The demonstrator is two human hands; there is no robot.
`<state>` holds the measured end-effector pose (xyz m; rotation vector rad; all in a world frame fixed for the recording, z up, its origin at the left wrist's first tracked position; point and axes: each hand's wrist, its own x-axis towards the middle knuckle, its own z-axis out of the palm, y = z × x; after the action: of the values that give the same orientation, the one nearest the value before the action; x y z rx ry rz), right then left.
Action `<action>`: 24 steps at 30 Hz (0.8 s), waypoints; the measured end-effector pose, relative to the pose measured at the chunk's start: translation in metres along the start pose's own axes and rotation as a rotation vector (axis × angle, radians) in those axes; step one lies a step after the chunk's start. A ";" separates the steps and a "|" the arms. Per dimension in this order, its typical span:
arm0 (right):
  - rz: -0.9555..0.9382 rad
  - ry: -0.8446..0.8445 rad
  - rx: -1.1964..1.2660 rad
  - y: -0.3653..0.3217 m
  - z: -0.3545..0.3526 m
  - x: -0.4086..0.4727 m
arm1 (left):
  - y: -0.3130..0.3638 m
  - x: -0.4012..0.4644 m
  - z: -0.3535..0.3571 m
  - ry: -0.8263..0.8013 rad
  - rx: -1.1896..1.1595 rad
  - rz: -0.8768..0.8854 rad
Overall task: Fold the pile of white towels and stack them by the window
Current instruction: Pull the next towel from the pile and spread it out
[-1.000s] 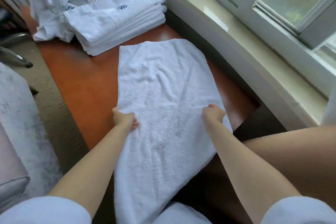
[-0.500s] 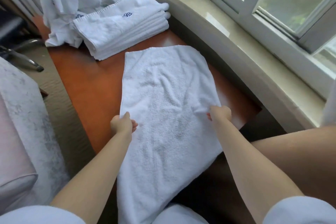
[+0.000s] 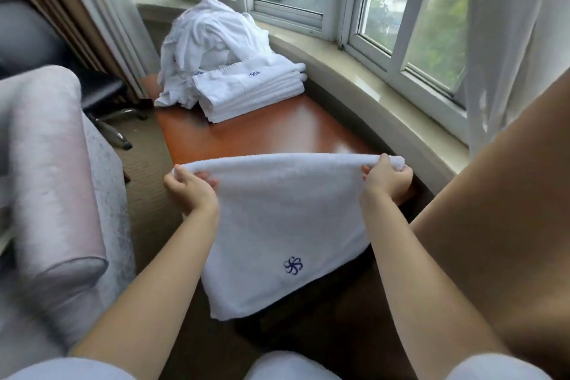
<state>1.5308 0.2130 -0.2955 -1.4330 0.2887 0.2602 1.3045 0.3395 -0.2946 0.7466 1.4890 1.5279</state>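
Head camera looks down over 2 bare forearms toward a bay window. Far left sits a pale pink upholstered armchair [image 3: 52,163], its rounded arm running toward the viewer, with the chrome base of a dark office chair [image 3: 114,120] showing behind it on the carpet. Brown and sheer curtains [image 3: 92,9] hang beyond that.

Next comes the left hand [image 3: 189,188], its fingers curled around the left end of the towel's top fold, thumb side toward the camera. The towel [image 3: 287,225] is doubled over (the fold forms a smooth rounded upper edge) and held up in the air between both hands, hanging down over the near end of the reddish-brown wooden table [image 3: 262,133]. A small blue pinwheel-shaped logo [image 3: 293,265] shows on the hanging face, low and right of centre. Whether the lower edge touches anything I cannot tell.

Farther back on the table, at its far end, a loose pile of unfolded white towels [image 3: 209,40] leans against the sill corner; just in front of it and touching it lies a neat stack of folded towels [image 3: 249,92], the top 1 showing the same blue mark.

The right hand [image 3: 387,182] grips the right end of the fold, fingers wrapped over it with a bit of cloth poking out past the knuckles. Right of that runs the curved cream window sill [image 3: 385,95] under white-framed panes, and a bare knee [image 3: 493,210] fills the right edge.
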 end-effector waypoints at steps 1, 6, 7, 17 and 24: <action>-0.014 -0.003 0.013 -0.004 -0.008 -0.008 | 0.007 -0.009 -0.009 0.018 -0.024 0.014; -0.123 -0.020 0.127 -0.022 -0.031 -0.038 | 0.027 -0.028 -0.037 0.151 -0.110 0.112; -0.153 -0.024 0.168 -0.026 -0.032 -0.043 | 0.030 -0.028 -0.040 0.152 -0.126 0.121; -0.416 -0.092 0.145 -0.022 0.029 -0.041 | 0.050 0.007 0.000 0.136 -0.271 0.129; -0.248 -0.182 -0.077 0.028 0.127 0.024 | -0.008 0.091 0.081 0.095 -0.146 -0.013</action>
<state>1.5484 0.3422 -0.3154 -1.4940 -0.0488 0.1985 1.3346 0.4574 -0.3064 0.5844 1.4303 1.6622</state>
